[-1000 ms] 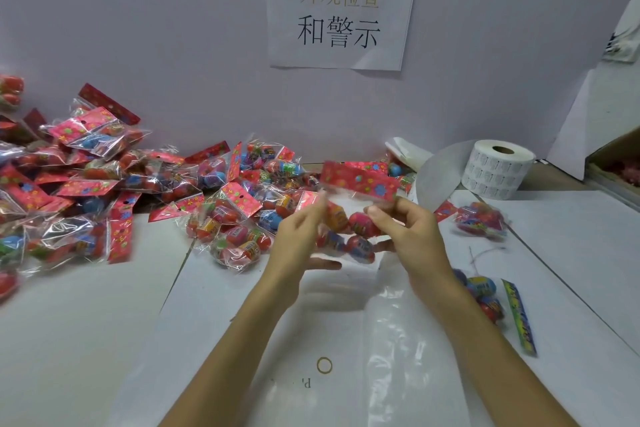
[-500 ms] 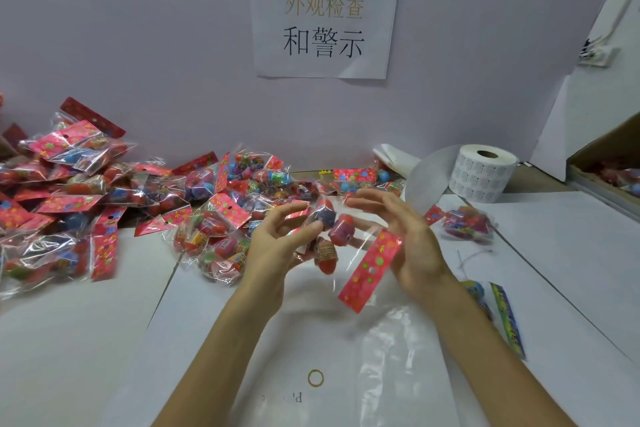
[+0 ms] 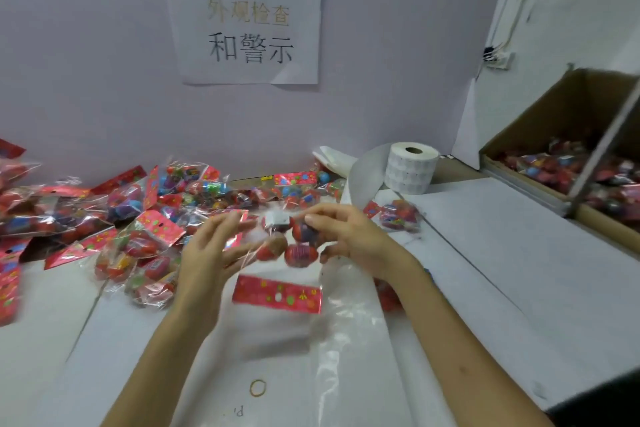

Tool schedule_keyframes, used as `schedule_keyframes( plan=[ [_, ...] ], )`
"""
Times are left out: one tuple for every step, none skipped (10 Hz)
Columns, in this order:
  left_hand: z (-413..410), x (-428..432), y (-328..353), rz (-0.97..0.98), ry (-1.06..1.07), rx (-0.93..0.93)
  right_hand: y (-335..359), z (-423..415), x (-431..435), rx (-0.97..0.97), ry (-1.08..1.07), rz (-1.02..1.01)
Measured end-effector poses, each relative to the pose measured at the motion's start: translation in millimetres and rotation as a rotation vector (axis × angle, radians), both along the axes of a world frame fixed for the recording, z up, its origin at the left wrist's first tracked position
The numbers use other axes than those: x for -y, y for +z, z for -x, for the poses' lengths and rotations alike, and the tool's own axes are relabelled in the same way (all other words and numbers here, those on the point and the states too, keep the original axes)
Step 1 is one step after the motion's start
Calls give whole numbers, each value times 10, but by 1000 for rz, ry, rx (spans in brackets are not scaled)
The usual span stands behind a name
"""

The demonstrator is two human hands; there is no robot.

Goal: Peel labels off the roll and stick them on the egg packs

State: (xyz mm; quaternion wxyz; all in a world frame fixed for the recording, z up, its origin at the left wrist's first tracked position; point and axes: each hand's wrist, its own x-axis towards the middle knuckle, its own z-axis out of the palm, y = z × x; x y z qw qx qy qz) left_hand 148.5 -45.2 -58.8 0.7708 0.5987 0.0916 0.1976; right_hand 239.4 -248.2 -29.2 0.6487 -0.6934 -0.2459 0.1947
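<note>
**Egg pack up between both hands, roll off to the right**

I have one egg pack [image 3: 294, 246] lifted off the table [image 3: 519, 253], in the air between the two hands. The right hand [image 3: 353, 236] grips it, thumb on top and fingers curled under the eggs. The left hand [image 3: 207, 253] is spread, its fingers straight and just touching the clear film on the pack's left side. The hands are close to each other, with only the pack between them.

The pack hangs upside down: its red card [image 3: 277, 298] dangles at the bottom, nearest me, with its long edge running left to right. On the top face I see a small white label [image 3: 277, 218]. It looks stuck on, but the blur keeps me from being sure.

What matters for the coming move is the label roll [image 3: 410, 166]. It stands upright at the back of the table, behind the hands and to their right, so the right hand is clearly the nearer one. The pile of packs [image 3: 138, 218] lies to the left, close to the left hand. A cardboard box [image 3: 554, 121] with more packs sits far right.

I judge this pack is close to finished.
</note>
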Motion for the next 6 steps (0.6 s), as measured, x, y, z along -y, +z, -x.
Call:
schedule_keyframes(
  plan=[
    [19,-58,25,52,32,25,187,-284,314,-38,-129,-97],
    [35,-52,42,64,32,37,296,-655,844,-220,-518,-726],
    [39,-21,45,47,21,42,230,-938,1394,-387,-701,-1243],
    [14,-13,25,-7,21,61,10,-988,1507,-467,-695,-987],
    [0,27,5,-161,36,53,-72,-809,1362,-357,-710,-681],
    [1,124,-86,-383,13,43,-139,-569,1164,-223,-645,-542]
  ],
)
